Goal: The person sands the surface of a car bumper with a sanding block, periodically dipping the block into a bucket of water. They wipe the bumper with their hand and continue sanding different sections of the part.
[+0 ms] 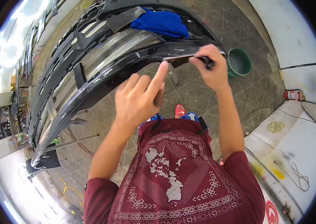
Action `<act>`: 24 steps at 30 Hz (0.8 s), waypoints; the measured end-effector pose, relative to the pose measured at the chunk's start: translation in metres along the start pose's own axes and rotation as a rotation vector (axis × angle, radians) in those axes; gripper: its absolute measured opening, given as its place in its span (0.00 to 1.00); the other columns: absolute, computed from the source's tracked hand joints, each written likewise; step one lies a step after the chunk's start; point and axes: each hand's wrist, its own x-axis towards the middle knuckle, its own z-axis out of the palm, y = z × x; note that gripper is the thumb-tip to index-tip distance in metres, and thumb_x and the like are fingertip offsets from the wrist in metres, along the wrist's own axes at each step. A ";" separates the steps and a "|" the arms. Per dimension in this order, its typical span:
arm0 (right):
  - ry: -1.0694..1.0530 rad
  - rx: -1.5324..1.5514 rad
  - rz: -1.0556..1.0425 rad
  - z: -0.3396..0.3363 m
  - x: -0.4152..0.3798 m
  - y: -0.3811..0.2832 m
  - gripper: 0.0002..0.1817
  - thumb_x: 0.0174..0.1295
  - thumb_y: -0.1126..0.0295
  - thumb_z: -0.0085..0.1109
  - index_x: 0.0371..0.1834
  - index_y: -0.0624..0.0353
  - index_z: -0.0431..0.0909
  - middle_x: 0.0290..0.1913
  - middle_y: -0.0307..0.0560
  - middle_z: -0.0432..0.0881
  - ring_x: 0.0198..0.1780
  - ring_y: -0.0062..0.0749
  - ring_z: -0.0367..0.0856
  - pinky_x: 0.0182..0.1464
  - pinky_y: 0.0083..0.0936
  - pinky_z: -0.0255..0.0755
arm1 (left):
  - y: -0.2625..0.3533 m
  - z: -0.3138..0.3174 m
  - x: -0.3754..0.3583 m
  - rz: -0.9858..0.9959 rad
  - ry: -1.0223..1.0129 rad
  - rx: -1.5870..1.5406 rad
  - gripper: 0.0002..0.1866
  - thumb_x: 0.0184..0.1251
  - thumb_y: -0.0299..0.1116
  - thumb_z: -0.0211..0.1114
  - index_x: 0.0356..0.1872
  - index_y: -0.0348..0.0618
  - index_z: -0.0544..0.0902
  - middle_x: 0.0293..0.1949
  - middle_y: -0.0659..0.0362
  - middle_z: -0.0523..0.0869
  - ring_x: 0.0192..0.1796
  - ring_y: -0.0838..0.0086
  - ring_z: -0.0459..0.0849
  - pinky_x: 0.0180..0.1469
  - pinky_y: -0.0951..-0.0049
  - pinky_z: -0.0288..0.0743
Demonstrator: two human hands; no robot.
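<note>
A black car bumper [102,76] curves across in front of me, with scuffed, light-coloured patches along its edge. My right hand [214,69] is at the bumper's right part, its fingers closed around a small black object [207,62]. Most of that object is hidden by the fingers, so its kind cannot be made out. A thin pale strip [178,57] runs along the lower edge between my hands. My left hand [137,95] points with its index finger stretched toward the strip's left end. Its other fingers are loosely bent, and nothing shows in them.
A blue cloth [161,24] and a dark grey sheet [126,19] lie on the bumper. Right of it stands a green bucket [239,62] on the patterned floor. A red fire extinguisher [293,95] and a loose cable [299,177] are along the right side.
</note>
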 end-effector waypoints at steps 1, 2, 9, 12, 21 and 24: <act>0.053 0.048 0.073 -0.009 -0.011 -0.002 0.12 0.59 0.75 0.81 0.39 0.59 0.84 0.38 0.42 0.84 0.40 0.33 0.82 0.47 0.30 0.75 | 0.003 0.012 -0.002 -0.104 -0.067 0.091 0.40 0.58 0.32 0.78 0.76 0.47 0.79 0.28 0.60 0.83 0.30 0.66 0.83 0.28 0.65 0.78; 0.098 0.077 0.136 -0.014 -0.022 -0.001 0.10 0.62 0.77 0.79 0.40 0.61 0.83 0.38 0.42 0.83 0.40 0.28 0.80 0.46 0.25 0.73 | 0.005 0.023 -0.004 -0.207 -0.131 0.183 0.44 0.62 0.35 0.75 0.83 0.51 0.72 0.29 0.61 0.84 0.31 0.65 0.85 0.28 0.65 0.81; 0.190 0.106 0.404 -0.016 -0.099 -0.004 0.09 0.68 0.74 0.77 0.41 0.62 0.83 0.39 0.38 0.82 0.41 0.23 0.78 0.47 0.23 0.72 | 0.002 0.072 -0.020 -0.313 -0.138 0.245 0.51 0.66 0.38 0.72 0.90 0.56 0.58 0.31 0.53 0.86 0.34 0.56 0.89 0.28 0.58 0.86; 0.226 0.174 0.524 -0.005 -0.113 -0.015 0.09 0.71 0.72 0.75 0.45 0.63 0.84 0.41 0.37 0.85 0.41 0.19 0.78 0.48 0.20 0.72 | 0.000 0.084 -0.021 -0.288 -0.149 0.254 0.50 0.67 0.39 0.72 0.90 0.62 0.57 0.31 0.53 0.85 0.35 0.56 0.88 0.28 0.56 0.86; 0.346 0.318 0.652 0.025 -0.106 -0.033 0.08 0.74 0.70 0.74 0.48 0.60 0.85 0.38 0.32 0.83 0.37 0.12 0.75 0.40 0.15 0.69 | 0.018 0.092 -0.017 -0.142 -0.262 0.071 0.46 0.59 0.33 0.77 0.83 0.63 0.72 0.33 0.58 0.83 0.36 0.59 0.86 0.31 0.59 0.84; 0.474 0.375 0.660 0.049 -0.082 -0.048 0.08 0.73 0.70 0.75 0.48 0.59 0.85 0.38 0.31 0.83 0.36 0.11 0.75 0.40 0.14 0.69 | 0.023 0.060 -0.015 -0.102 -0.131 -0.046 0.35 0.58 0.30 0.77 0.71 0.54 0.85 0.32 0.60 0.82 0.34 0.63 0.84 0.31 0.63 0.81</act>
